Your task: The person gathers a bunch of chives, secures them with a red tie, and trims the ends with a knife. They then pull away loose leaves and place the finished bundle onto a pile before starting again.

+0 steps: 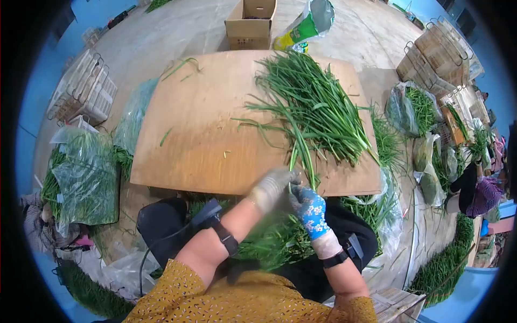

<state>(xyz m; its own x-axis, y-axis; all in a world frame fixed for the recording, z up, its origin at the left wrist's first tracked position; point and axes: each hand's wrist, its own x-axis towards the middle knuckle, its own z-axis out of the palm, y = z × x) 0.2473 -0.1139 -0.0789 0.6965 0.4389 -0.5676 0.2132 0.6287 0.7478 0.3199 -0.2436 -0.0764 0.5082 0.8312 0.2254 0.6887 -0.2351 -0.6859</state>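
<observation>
In the head view, a large heap of long green stalks (pixel 318 102) lies on the right part of the wooden worktop (pixel 199 140), leaves spread toward the far edge and paler ends toward the near right corner. The right hand (pixel 311 211), in a blue glove with white flowers, is at the near edge, its fingers closed on the lower ends of a few stalks (pixel 308 161) that reach back toward the heap. The left hand (pixel 273 187), in a pale glove (blurred here), is just beside it, fingertips close to the same ends; whether it grips anything, I cannot tell. A few loose leaves (pixel 183 65) lie at the far left of the worktop, and a short green piece (pixel 166 137) lies nearer the left edge (with small pale scraps toward the middle). More greens (pixel 274 242) are below the hands, between the person's knees. Beyond the far edge stand an open cardboard box (pixel 250 27) and a green and yellow bag (pixel 307 27). Plastic-wrapped greens (pixel 89 180) rest to the left, bagged greens (pixel 414 107) to the right, with stacked crates (pixel 89 89) on the left and more crates (pixel 436 56) on the right. Another person (pixel 479 188) is partly visible at far right.
</observation>
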